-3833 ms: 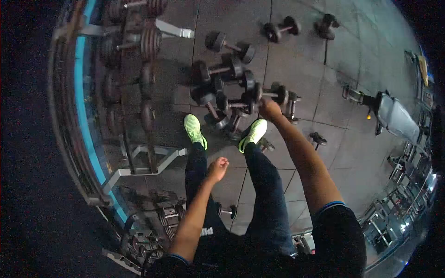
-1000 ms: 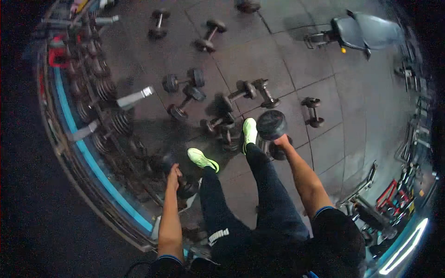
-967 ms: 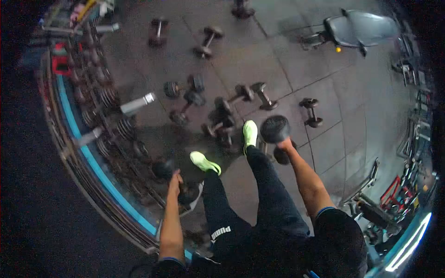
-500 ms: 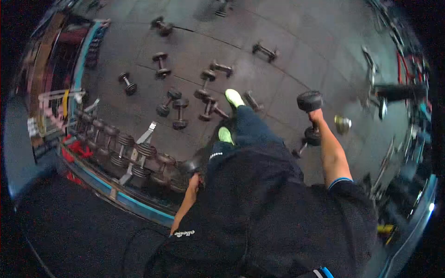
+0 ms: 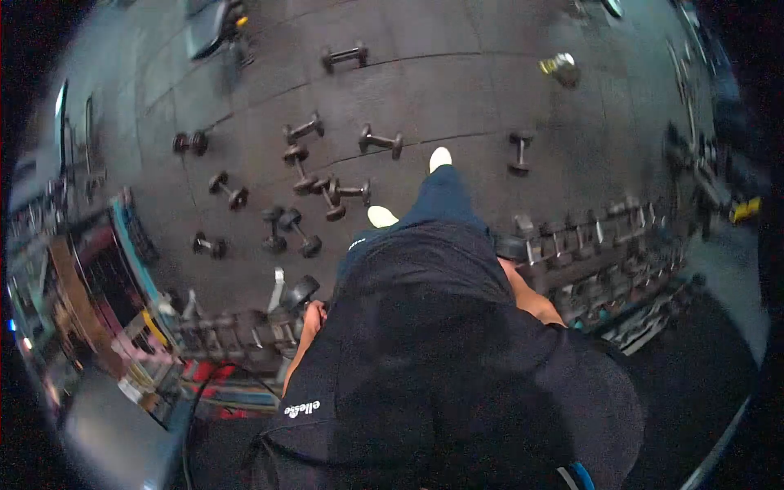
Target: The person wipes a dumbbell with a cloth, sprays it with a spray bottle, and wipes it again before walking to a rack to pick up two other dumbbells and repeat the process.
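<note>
Low at my left side, my left hand (image 5: 314, 311) is closed round the handle of a black dumbbell (image 5: 304, 291), whose round front end shows. My right hand (image 5: 508, 266) hangs beside my right hip, and a dark dumbbell head (image 5: 511, 247) sticks out just in front of it. Clothing and the dumbbell hide most of those fingers. Several more dumbbells lie scattered on the dark floor in front of my feet, among them one (image 5: 381, 141) near my light shoe (image 5: 440, 158).
Dumbbell racks stand at both sides, a left rack (image 5: 237, 332) and a right rack (image 5: 600, 237). A bench (image 5: 207, 30) is at the upper left. A yellow and dark object (image 5: 560, 69) lies on the floor at the upper right.
The view has turned to the right, and the right rack has come into sight. My right arm, stretched outward before, is now down beside my body with its dumbbell.
</note>
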`<state>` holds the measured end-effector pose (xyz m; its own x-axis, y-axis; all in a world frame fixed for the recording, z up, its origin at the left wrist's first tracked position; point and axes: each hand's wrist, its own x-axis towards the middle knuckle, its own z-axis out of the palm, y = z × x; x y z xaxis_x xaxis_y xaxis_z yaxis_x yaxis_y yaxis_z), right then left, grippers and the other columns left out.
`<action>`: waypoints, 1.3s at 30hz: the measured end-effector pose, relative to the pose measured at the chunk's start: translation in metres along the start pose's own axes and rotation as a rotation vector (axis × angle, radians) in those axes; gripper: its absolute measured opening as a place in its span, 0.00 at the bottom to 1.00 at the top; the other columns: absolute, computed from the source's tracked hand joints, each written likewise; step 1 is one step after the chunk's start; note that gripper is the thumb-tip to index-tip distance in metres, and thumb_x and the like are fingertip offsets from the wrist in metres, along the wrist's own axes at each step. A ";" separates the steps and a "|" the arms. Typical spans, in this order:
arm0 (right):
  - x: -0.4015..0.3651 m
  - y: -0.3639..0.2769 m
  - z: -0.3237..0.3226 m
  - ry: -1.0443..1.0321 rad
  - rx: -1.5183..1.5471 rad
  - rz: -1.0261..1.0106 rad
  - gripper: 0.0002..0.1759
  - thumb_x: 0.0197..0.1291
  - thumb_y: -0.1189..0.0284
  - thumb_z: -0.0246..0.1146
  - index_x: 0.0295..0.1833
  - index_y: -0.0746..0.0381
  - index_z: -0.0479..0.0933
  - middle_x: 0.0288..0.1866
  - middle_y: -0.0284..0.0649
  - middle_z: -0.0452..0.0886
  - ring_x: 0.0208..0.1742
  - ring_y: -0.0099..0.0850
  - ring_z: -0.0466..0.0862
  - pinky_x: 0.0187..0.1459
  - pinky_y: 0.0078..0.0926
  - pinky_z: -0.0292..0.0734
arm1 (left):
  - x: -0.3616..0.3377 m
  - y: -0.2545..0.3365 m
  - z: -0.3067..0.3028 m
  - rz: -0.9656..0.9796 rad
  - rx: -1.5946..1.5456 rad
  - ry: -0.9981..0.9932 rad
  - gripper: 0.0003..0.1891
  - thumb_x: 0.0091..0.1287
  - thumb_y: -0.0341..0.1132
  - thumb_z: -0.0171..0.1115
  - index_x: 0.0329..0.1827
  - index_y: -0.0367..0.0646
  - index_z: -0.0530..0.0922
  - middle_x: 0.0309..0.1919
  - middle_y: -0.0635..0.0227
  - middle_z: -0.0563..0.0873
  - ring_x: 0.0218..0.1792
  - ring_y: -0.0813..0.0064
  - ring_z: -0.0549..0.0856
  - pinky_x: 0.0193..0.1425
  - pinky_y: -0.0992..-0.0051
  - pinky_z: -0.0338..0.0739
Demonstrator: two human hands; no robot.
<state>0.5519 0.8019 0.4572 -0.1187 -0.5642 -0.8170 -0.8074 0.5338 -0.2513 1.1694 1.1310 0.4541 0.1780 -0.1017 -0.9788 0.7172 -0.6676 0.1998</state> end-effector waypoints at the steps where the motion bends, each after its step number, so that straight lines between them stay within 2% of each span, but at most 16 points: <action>1: -0.021 0.012 0.008 0.001 0.077 0.047 0.22 0.63 0.59 0.60 0.51 0.66 0.83 0.47 0.51 0.86 0.48 0.45 0.85 0.49 0.48 0.79 | 0.012 0.013 0.001 0.063 0.074 -0.020 0.12 0.65 0.38 0.59 0.23 0.51 0.72 0.16 0.70 0.71 0.18 0.71 0.73 0.23 0.69 0.68; 4: -0.052 0.045 0.024 0.027 0.282 0.166 0.21 0.63 0.59 0.60 0.52 0.64 0.83 0.46 0.49 0.86 0.46 0.44 0.85 0.48 0.47 0.78 | 0.010 0.092 0.036 -0.103 0.237 0.080 0.11 0.65 0.38 0.59 0.25 0.48 0.73 0.16 0.69 0.71 0.19 0.68 0.74 0.27 0.68 0.71; 7: -0.060 0.060 0.026 0.065 0.460 0.250 0.21 0.64 0.58 0.60 0.52 0.63 0.83 0.46 0.48 0.85 0.45 0.43 0.85 0.46 0.47 0.78 | 0.017 0.171 0.106 0.107 0.269 -0.082 0.11 0.67 0.40 0.58 0.28 0.46 0.77 0.18 0.67 0.75 0.23 0.66 0.77 0.30 0.67 0.74; 9: -0.053 0.062 0.021 0.085 0.578 0.288 0.21 0.64 0.57 0.60 0.52 0.62 0.83 0.46 0.47 0.85 0.44 0.43 0.84 0.45 0.46 0.78 | 0.028 0.219 0.163 0.118 0.404 0.028 0.11 0.67 0.40 0.57 0.28 0.45 0.77 0.19 0.66 0.76 0.23 0.66 0.77 0.31 0.66 0.74; 13: -0.012 0.045 -0.010 0.173 0.833 0.313 0.21 0.65 0.56 0.61 0.52 0.61 0.82 0.46 0.45 0.85 0.42 0.42 0.84 0.42 0.46 0.77 | -0.002 0.329 0.340 0.214 0.549 0.054 0.12 0.68 0.40 0.57 0.29 0.43 0.77 0.19 0.65 0.76 0.23 0.66 0.78 0.32 0.66 0.75; 17: 0.065 0.015 -0.108 0.384 1.290 0.200 0.21 0.65 0.55 0.61 0.53 0.59 0.82 0.46 0.43 0.85 0.40 0.41 0.84 0.40 0.45 0.77 | -0.032 0.403 0.542 0.369 0.625 0.000 0.12 0.68 0.40 0.57 0.29 0.43 0.76 0.18 0.65 0.75 0.22 0.66 0.77 0.31 0.65 0.74; 19: 0.125 0.027 -0.143 0.148 1.409 0.347 0.20 0.69 0.48 0.59 0.45 0.54 0.80 0.31 0.39 0.82 0.33 0.37 0.83 0.38 0.39 0.77 | -0.022 0.437 0.612 0.421 0.701 -0.089 0.11 0.68 0.38 0.57 0.29 0.43 0.76 0.17 0.66 0.74 0.20 0.66 0.76 0.28 0.65 0.73; 20: 0.118 -0.009 -0.198 0.224 1.430 0.376 0.17 0.67 0.52 0.60 0.34 0.54 0.75 0.18 0.31 0.69 0.18 0.30 0.70 0.24 0.35 0.66 | -0.019 0.457 0.661 0.395 0.784 -0.102 0.10 0.67 0.37 0.58 0.28 0.44 0.76 0.17 0.66 0.73 0.19 0.67 0.76 0.27 0.65 0.73; 22: 0.124 -0.031 -0.252 0.421 1.424 0.219 0.13 0.68 0.58 0.60 0.36 0.56 0.77 0.21 0.31 0.72 0.22 0.28 0.72 0.27 0.33 0.66 | -0.053 0.476 0.751 0.448 0.874 -0.192 0.10 0.67 0.38 0.58 0.29 0.43 0.77 0.17 0.67 0.73 0.19 0.67 0.75 0.28 0.65 0.73; 23: 0.134 -0.035 -0.268 0.401 1.395 0.278 0.14 0.69 0.58 0.60 0.38 0.56 0.77 0.22 0.32 0.73 0.24 0.28 0.73 0.29 0.33 0.67 | -0.074 0.481 0.796 0.475 0.914 -0.239 0.11 0.67 0.38 0.57 0.30 0.42 0.78 0.16 0.67 0.73 0.19 0.68 0.75 0.28 0.65 0.73; 26: 0.170 -0.028 -0.263 0.482 1.434 0.307 0.15 0.72 0.57 0.59 0.40 0.57 0.78 0.26 0.34 0.76 0.29 0.30 0.75 0.34 0.34 0.69 | 0.033 0.558 0.872 0.576 1.215 -0.271 0.12 0.68 0.39 0.57 0.35 0.39 0.82 0.17 0.67 0.72 0.19 0.68 0.75 0.28 0.65 0.73; 27: 0.184 -0.024 -0.257 0.534 1.468 0.292 0.16 0.72 0.56 0.60 0.40 0.57 0.79 0.27 0.34 0.77 0.31 0.32 0.76 0.35 0.34 0.70 | 0.047 0.568 0.905 0.516 1.280 -0.305 0.18 0.73 0.45 0.55 0.42 0.38 0.84 0.17 0.68 0.73 0.20 0.68 0.76 0.27 0.65 0.73; 29: 0.185 -0.036 -0.264 0.553 1.488 0.256 0.15 0.73 0.56 0.60 0.44 0.56 0.81 0.33 0.36 0.80 0.35 0.34 0.78 0.40 0.37 0.72 | 0.057 0.576 0.966 0.443 1.158 -0.410 0.21 0.76 0.49 0.52 0.42 0.38 0.84 0.17 0.68 0.74 0.20 0.69 0.77 0.27 0.65 0.72; 31: 0.180 -0.059 -0.262 0.557 1.470 0.307 0.15 0.73 0.56 0.60 0.45 0.57 0.81 0.33 0.36 0.80 0.35 0.34 0.78 0.40 0.37 0.73 | 0.044 0.584 1.021 0.332 1.186 -0.344 0.24 0.80 0.52 0.49 0.44 0.39 0.83 0.19 0.68 0.75 0.21 0.69 0.78 0.24 0.67 0.71; 34: 0.183 -0.101 -0.240 0.500 1.392 0.480 0.15 0.73 0.56 0.60 0.45 0.57 0.81 0.34 0.36 0.80 0.36 0.35 0.78 0.41 0.37 0.73 | 0.011 0.590 1.102 0.436 1.416 -0.405 0.23 0.80 0.53 0.47 0.48 0.41 0.82 0.22 0.68 0.76 0.20 0.69 0.77 0.22 0.66 0.71; 39: 0.200 -0.173 -0.227 0.429 1.427 0.641 0.15 0.72 0.57 0.59 0.46 0.57 0.80 0.35 0.36 0.80 0.37 0.35 0.78 0.41 0.38 0.73 | 0.063 0.637 1.163 0.260 1.488 -0.379 0.19 0.77 0.50 0.51 0.48 0.44 0.82 0.21 0.68 0.77 0.18 0.68 0.77 0.20 0.65 0.71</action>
<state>0.5369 0.4534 0.4548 -0.5483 -0.0249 -0.8359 0.5714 0.7187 -0.3962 0.8538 -0.1589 0.4665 -0.1522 -0.3464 -0.9257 -0.6358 -0.6827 0.3600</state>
